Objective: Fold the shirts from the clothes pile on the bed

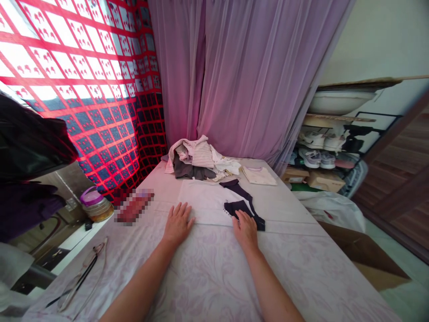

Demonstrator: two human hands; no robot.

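Note:
A white shirt (205, 201) with dark navy sleeves and trim lies spread flat on the bed, turned sideways. My left hand (178, 222) rests palm down at its lower left edge, fingers spread and nothing gripped. On the navy part at the shirt's right end lies my right hand (246, 227), fingers stretched out over the fabric. Behind the shirt is a loose heap of clothes (194, 154) in pink, grey and white. To the right of that heap sits a folded cream garment (259, 175).
The bed's patterned sheet (208, 273) spans the foreground. Glasses and a cable (85, 270) lie at the left edge, near a blurred red object (134, 208). A purple-lidded jar (95, 203) stands beyond. Right of the bed are a shoe rack (321, 154) and a cardboard box (365, 250).

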